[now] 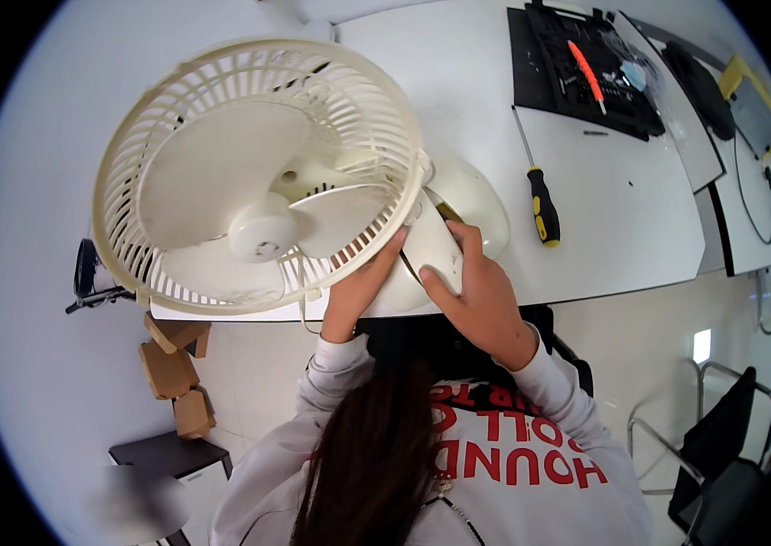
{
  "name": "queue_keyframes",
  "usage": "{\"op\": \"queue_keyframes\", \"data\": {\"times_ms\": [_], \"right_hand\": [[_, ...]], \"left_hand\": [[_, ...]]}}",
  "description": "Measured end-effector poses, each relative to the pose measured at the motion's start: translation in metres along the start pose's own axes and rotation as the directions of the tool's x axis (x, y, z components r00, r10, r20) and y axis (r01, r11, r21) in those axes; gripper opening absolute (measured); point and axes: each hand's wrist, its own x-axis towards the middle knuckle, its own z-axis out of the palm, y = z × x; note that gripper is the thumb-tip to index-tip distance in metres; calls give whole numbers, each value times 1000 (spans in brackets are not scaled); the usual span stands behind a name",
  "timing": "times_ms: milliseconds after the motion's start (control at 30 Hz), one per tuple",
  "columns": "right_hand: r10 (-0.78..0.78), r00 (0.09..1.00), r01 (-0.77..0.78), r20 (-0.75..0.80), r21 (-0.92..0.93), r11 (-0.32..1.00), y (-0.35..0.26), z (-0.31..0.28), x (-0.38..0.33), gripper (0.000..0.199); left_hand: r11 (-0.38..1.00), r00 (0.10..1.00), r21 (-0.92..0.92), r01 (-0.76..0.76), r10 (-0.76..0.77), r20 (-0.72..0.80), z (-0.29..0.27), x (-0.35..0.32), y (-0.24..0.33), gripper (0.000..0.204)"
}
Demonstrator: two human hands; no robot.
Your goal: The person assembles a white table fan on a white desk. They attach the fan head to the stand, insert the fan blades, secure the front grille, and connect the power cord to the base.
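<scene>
Fan [258, 173] overhangs table [622, 227] edge, gripped by left hand [360, 289] and right hand [472, 287].

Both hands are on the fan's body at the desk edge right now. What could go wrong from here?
1. The fan is tilted, with its cage past the desk edge; only the left hand and right hand seem to steady it, so a slip may drop it.
2. Left fingertips rest against the cage slots and might get pinched.
3. The screwdriver lies loose beside the fan's base; a swing might knock it off.
</scene>
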Motion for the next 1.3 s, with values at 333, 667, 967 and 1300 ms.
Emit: {"op": "queue_keyframes", "data": {"times_ms": [333, 667, 967, 1300], "right_hand": [[60, 970, -126, 234, 279, 952, 4, -3, 20, 58], [152, 935, -314, 321, 544, 778, -8, 1, 37, 60], [127, 927, -267, 353, 383, 884, -15, -13, 63, 60], [167, 877, -365, 450, 397, 843, 0, -25, 83, 61]], "left_hand": [[893, 915, 424, -149, -39, 402, -45, -30, -17, 80], [976, 930, 150, -157, 95, 354, -62, -1, -41, 76], [998, 956, -56, -23, 38, 289, -66, -14, -57, 67], [811, 997, -582, 63, -74, 4, -103, 26, -65, 63]]}}
